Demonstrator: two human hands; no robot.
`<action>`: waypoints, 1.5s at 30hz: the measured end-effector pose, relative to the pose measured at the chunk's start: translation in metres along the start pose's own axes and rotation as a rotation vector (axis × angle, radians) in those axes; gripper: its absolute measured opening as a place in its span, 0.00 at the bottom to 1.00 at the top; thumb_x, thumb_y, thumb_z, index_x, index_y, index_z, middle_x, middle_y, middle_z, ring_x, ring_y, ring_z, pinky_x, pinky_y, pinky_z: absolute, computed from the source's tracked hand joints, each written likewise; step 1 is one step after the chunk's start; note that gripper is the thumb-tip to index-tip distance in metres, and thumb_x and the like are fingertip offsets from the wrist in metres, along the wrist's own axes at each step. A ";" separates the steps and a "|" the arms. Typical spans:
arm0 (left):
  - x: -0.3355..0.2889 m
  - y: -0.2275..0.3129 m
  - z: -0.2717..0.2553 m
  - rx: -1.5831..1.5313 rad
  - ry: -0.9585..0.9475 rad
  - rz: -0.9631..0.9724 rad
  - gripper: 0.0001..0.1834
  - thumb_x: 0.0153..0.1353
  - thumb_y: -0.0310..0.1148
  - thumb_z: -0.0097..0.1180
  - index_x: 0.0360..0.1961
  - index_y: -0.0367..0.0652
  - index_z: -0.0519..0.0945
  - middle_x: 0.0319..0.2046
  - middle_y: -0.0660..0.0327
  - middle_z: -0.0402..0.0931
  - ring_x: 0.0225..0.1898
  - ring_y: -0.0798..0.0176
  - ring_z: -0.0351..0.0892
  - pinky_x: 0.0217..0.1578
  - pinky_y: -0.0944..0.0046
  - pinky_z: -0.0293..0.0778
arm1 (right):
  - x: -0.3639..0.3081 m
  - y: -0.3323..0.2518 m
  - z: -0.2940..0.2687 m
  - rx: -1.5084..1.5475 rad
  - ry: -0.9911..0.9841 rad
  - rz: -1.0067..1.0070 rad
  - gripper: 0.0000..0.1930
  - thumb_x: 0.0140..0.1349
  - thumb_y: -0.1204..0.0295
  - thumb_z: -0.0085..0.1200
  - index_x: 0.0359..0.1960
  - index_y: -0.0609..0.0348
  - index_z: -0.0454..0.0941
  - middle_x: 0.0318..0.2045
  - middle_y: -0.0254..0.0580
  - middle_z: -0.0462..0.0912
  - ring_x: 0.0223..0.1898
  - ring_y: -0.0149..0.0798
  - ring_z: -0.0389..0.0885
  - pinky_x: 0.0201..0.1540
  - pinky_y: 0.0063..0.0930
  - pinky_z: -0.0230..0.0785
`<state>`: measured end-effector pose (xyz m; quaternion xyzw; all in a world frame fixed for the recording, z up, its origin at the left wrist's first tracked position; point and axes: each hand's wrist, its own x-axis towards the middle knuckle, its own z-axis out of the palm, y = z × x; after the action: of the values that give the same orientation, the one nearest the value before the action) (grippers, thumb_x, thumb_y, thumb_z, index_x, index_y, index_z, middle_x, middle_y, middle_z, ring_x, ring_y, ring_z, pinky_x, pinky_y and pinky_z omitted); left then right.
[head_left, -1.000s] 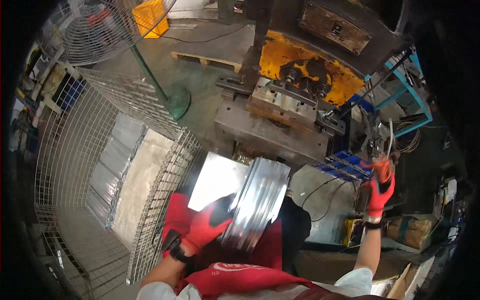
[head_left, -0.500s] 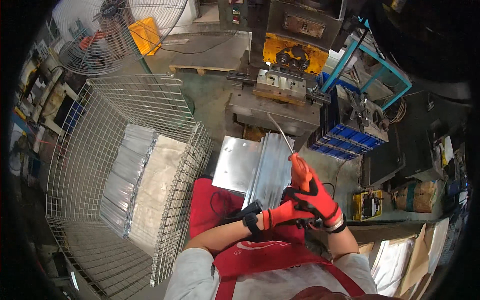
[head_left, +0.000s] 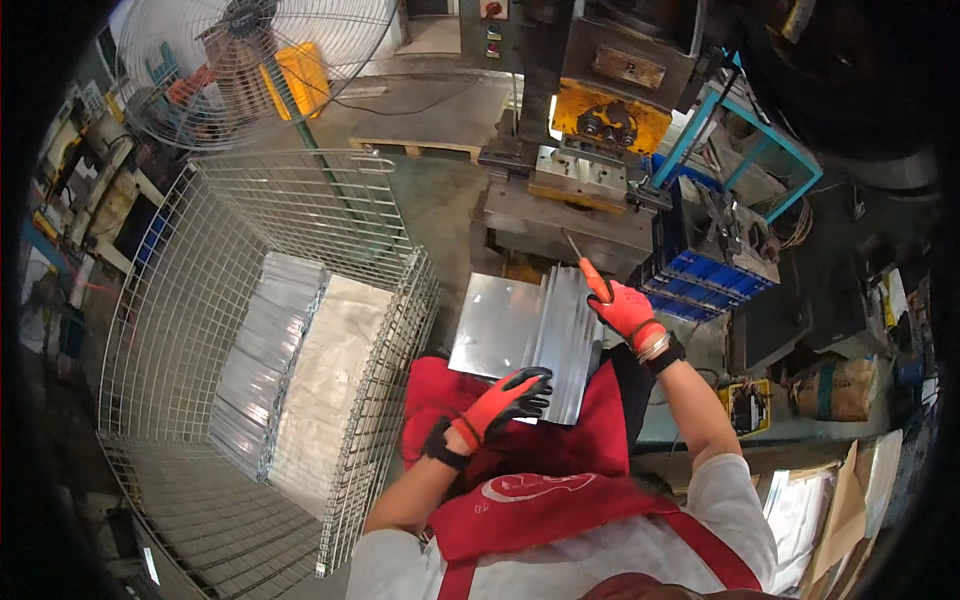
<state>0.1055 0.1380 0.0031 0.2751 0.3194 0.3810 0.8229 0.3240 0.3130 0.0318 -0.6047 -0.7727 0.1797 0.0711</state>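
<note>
My right hand (head_left: 624, 310), in a red and black work glove, is closed round the orange handle of a tool with a thin metal shaft (head_left: 571, 241). The shaft points forward and left, past the far right corner of some long ribbed metal profiles (head_left: 562, 345). My left hand (head_left: 505, 400), gloved alike, has its fingers stretched out at the near left end of these profiles; whether it presses on them I cannot tell. A flat shiny metal plate (head_left: 492, 325) lies just left of the profiles, in front of my red apron.
A wire mesh cage (head_left: 375, 400) with stacked metal strips and a beige cloth stands on my left. Ahead is a press machine (head_left: 570, 215). Blue crates (head_left: 700, 280) stand right of it, and a large fan (head_left: 250, 70) is at the far left.
My hands have come apart. The left moved left to the near end of the profiles; the right moved forward with the tool. The view has shifted slightly.
</note>
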 end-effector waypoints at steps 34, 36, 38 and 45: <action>-0.028 -0.033 -0.044 -0.233 0.171 0.102 0.19 0.62 0.34 0.38 0.52 0.38 0.64 0.45 0.58 0.71 0.44 0.64 0.73 0.43 0.65 0.71 | 0.024 -0.021 -0.015 -0.233 0.146 -0.034 0.23 0.47 0.47 0.49 0.30 0.57 0.73 0.28 0.51 0.78 0.33 0.51 0.76 0.35 0.41 0.67; -0.028 -0.031 -0.039 -0.196 0.172 0.116 0.18 0.62 0.36 0.42 0.51 0.40 0.66 0.42 0.60 0.72 0.42 0.65 0.74 0.41 0.66 0.71 | 0.014 -0.032 -0.005 -0.199 0.087 -0.032 0.23 0.47 0.48 0.50 0.31 0.58 0.73 0.29 0.52 0.78 0.34 0.51 0.77 0.36 0.41 0.67; -0.029 -0.030 -0.038 -0.183 0.175 0.123 0.18 0.61 0.38 0.43 0.50 0.42 0.67 0.41 0.60 0.73 0.40 0.66 0.74 0.40 0.66 0.72 | 0.008 -0.029 -0.001 -0.116 0.071 0.014 0.23 0.47 0.49 0.50 0.31 0.59 0.73 0.30 0.53 0.78 0.34 0.51 0.77 0.36 0.41 0.67; -0.029 -0.039 -0.047 -0.205 0.163 0.112 0.19 0.62 0.40 0.42 0.50 0.41 0.67 0.41 0.61 0.73 0.40 0.65 0.74 0.40 0.65 0.71 | -0.021 -0.007 -0.016 -0.088 0.039 0.207 0.20 0.49 0.52 0.50 0.30 0.57 0.73 0.31 0.51 0.77 0.35 0.51 0.75 0.35 0.41 0.66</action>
<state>0.0737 0.1029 -0.0454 0.1753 0.3287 0.4778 0.7956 0.3281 0.2943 0.0515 -0.6870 -0.7118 0.1402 0.0409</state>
